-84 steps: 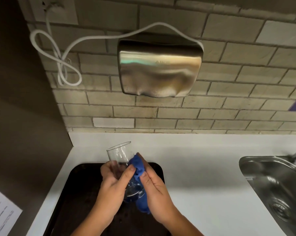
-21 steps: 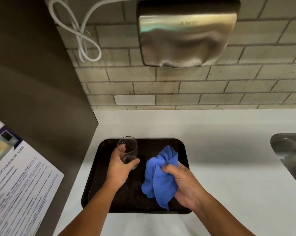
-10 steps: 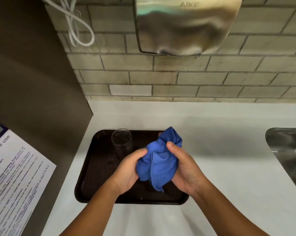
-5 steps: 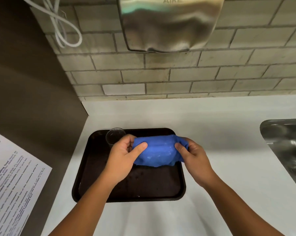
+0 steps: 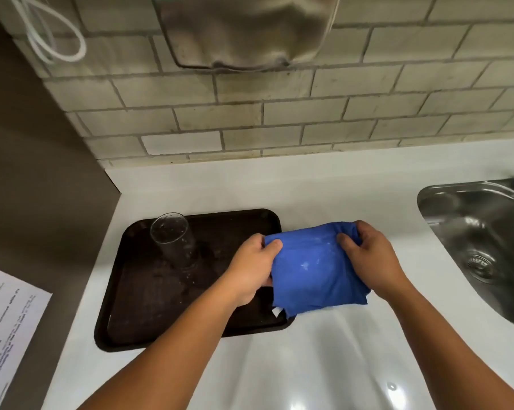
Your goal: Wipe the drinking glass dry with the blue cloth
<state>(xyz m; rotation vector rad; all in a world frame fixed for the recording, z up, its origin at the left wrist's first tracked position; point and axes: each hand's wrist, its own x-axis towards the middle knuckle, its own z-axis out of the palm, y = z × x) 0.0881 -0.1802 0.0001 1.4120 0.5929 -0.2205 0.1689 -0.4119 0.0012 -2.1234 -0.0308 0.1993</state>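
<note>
The clear, tall drinking glass (image 5: 172, 241) stands upright and unheld at the back left of the dark rectangular tray (image 5: 125, 306), seemingly speckled with droplets. Left hand (image 5: 251, 269) and right hand (image 5: 368, 257) each pinch the folded blue cloth (image 5: 312, 267) beside it, so wiping may remain.

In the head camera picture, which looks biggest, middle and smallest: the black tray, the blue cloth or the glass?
1. Black tray, largest.
2. Blue cloth, held up nearer the camera by both hands, so it may look bigger than it is.
3. Glass, smallest.
</note>
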